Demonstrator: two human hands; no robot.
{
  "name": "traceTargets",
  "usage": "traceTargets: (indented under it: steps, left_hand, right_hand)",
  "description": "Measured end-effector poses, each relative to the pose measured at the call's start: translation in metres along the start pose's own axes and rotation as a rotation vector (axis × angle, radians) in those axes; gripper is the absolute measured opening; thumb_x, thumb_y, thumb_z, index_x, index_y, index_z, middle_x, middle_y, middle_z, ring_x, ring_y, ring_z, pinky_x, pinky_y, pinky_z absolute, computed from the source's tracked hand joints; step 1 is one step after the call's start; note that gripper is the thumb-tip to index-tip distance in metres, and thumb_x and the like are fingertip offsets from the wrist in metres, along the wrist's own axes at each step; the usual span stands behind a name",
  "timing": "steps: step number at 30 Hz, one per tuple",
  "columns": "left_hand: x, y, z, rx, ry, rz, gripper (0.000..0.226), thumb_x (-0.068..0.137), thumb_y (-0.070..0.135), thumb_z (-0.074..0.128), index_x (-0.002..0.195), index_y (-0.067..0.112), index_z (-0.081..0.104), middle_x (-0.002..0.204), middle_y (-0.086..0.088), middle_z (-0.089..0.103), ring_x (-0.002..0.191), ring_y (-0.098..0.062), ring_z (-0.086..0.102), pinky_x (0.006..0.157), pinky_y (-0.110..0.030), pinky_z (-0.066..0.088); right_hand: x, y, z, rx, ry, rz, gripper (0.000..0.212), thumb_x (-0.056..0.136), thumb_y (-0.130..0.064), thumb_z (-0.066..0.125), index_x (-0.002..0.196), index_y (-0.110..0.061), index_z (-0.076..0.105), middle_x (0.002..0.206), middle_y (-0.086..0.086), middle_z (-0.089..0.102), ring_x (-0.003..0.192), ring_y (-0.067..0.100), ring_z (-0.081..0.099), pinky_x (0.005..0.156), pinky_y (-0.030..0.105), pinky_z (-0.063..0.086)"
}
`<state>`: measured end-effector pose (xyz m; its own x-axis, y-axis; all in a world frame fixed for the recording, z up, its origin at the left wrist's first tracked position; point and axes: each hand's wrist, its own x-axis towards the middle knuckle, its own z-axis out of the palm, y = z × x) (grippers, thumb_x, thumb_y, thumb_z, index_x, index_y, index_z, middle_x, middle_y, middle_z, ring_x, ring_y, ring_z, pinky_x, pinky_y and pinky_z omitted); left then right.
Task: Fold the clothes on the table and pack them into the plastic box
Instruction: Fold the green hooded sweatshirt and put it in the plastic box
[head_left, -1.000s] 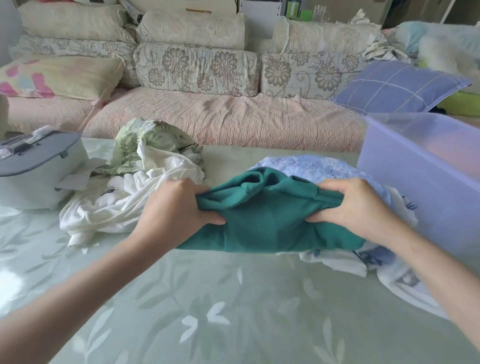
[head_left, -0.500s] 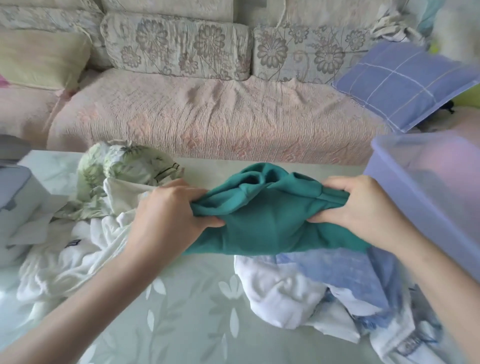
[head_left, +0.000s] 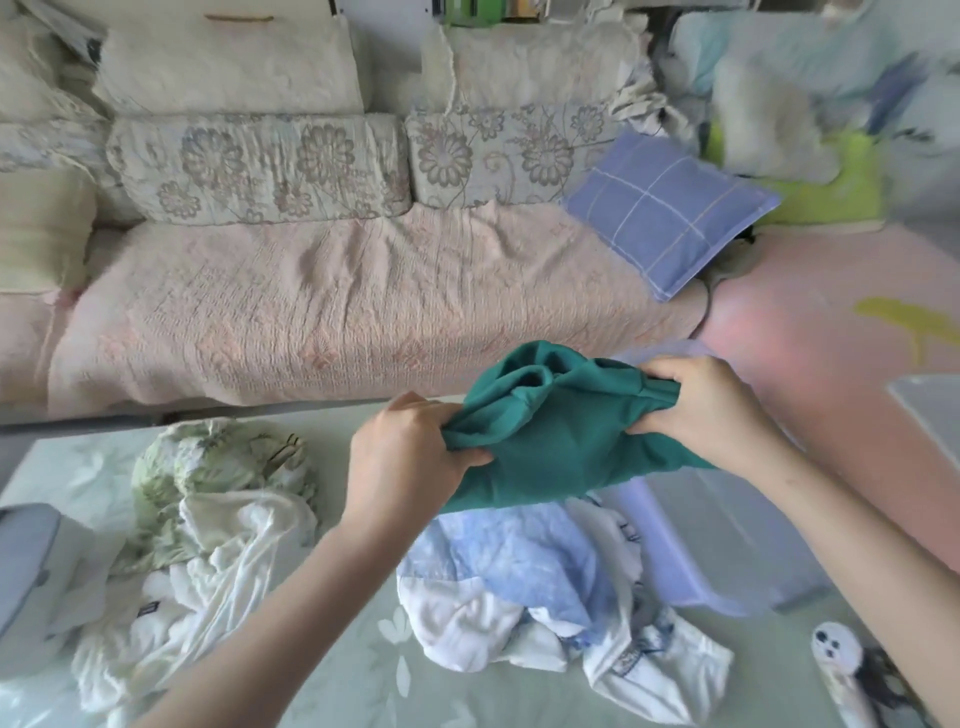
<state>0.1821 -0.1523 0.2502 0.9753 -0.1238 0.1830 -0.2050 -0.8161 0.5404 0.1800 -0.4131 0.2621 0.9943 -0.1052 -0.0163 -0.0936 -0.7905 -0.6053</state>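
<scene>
Nearest me on the table (head_left: 322, 670), the blue-and-white clothes (head_left: 524, 582) now lie uncovered, where a second ago the green garment sat on them. To their left the white and leaf-print pile (head_left: 208, 519) is unchanged. My left hand (head_left: 410, 457) and right hand (head_left: 711, 410) stay clamped on opposite ends of the folded green garment (head_left: 550, 441), which I have lifted and carried right, partly over the plastic box (head_left: 691, 551). Beyond stands the sofa (head_left: 332, 306) with the blue checked pillow (head_left: 665, 213).

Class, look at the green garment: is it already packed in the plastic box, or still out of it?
Out. The green garment hangs bunched between the left hand and right hand, above the plastic box.
</scene>
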Motion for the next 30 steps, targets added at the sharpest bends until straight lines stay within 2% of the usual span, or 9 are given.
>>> traceTargets:
  steps: [2,6,10,15,17,20,22,25,30]
  left_hand:
    - [0.014,0.028,0.013,-0.016,-0.011,-0.011,0.032,0.066,0.043,0.078,0.098,0.039,0.072,0.079,0.01,0.054,0.074,-0.014,0.051,0.062,-0.025,0.03]
    - [0.039,0.077,0.05,0.002,-0.042,-0.01,0.029,0.069,0.044,0.076,0.096,0.034,0.072,0.081,0.004,0.055,0.078,-0.019,0.053,0.061,-0.027,0.029]
    - [0.061,0.114,0.097,0.03,-0.058,-0.016,0.032,0.07,0.046,0.074,0.097,0.03,0.071,0.082,0.002,0.055,0.082,-0.022,0.056,0.063,-0.028,0.031]
    - [0.081,0.146,0.164,0.047,-0.06,-0.049,0.034,0.071,0.046,0.073,0.098,0.025,0.071,0.089,-0.002,0.061,0.088,-0.024,0.057,0.067,-0.031,0.039]
    - [0.086,0.154,0.189,0.052,-0.051,-0.06,0.033,0.071,0.044,0.074,0.097,0.024,0.072,0.09,-0.004,0.062,0.088,-0.026,0.057,0.066,-0.03,0.037]
    - [0.093,0.158,0.225,0.053,-0.06,-0.074,0.03,0.071,0.041,0.075,0.093,0.02,0.072,0.09,-0.006,0.062,0.087,-0.028,0.058,0.063,-0.028,0.031]
    - [0.096,0.158,0.243,0.06,-0.045,-0.085,0.027,0.066,0.037,0.079,0.084,0.018,0.072,0.082,-0.006,0.061,0.079,-0.028,0.058,0.059,-0.026,0.03]
    - [0.102,0.161,0.263,0.086,0.042,-0.069,0.028,0.048,0.026,0.088,0.062,0.013,0.068,0.06,-0.005,0.058,0.063,-0.026,0.058,0.052,-0.023,0.029]
    - [0.112,0.174,0.272,0.021,0.062,-0.057,0.022,0.066,0.023,0.08,0.08,0.007,0.071,0.077,-0.008,0.061,0.084,-0.027,0.054,0.06,-0.029,0.029]
  right_hand:
    - [0.01,0.015,-0.026,-0.044,0.007,0.042,0.029,0.064,-0.022,0.081,0.088,-0.035,0.07,0.078,-0.013,0.066,0.081,0.017,0.059,0.077,0.036,0.047]
    - [0.034,0.061,-0.063,-0.101,-0.006,0.093,0.034,0.062,-0.024,0.079,0.095,-0.023,0.069,0.085,-0.007,0.067,0.086,0.022,0.06,0.082,0.038,0.048]
    - [0.059,0.111,-0.087,-0.085,-0.002,0.106,0.032,0.063,-0.018,0.079,0.09,-0.029,0.068,0.086,-0.009,0.066,0.084,0.022,0.058,0.077,0.035,0.044]
    - [0.094,0.174,-0.095,-0.118,-0.001,0.103,0.038,0.064,-0.015,0.077,0.097,-0.033,0.069,0.09,-0.007,0.068,0.085,0.023,0.058,0.072,0.032,0.039]
    - [0.109,0.198,-0.091,-0.128,-0.011,0.116,0.036,0.065,-0.014,0.077,0.096,-0.032,0.069,0.089,-0.006,0.068,0.086,0.024,0.059,0.069,0.031,0.037]
    - [0.126,0.229,-0.078,-0.126,-0.03,0.132,0.032,0.066,-0.015,0.075,0.093,-0.03,0.068,0.088,-0.005,0.069,0.086,0.025,0.06,0.072,0.032,0.04]
    - [0.133,0.247,-0.067,-0.128,-0.031,0.133,0.03,0.067,-0.015,0.074,0.094,-0.029,0.067,0.089,-0.004,0.069,0.087,0.025,0.06,0.073,0.033,0.042]
    - [0.141,0.267,-0.059,-0.103,-0.013,0.125,0.028,0.069,-0.016,0.073,0.093,-0.027,0.067,0.087,-0.002,0.068,0.085,0.026,0.059,0.07,0.031,0.038]
    - [0.152,0.281,-0.067,-0.05,-0.024,0.103,0.031,0.067,-0.014,0.078,0.088,-0.033,0.066,0.086,-0.003,0.067,0.086,0.025,0.058,0.076,0.035,0.044]
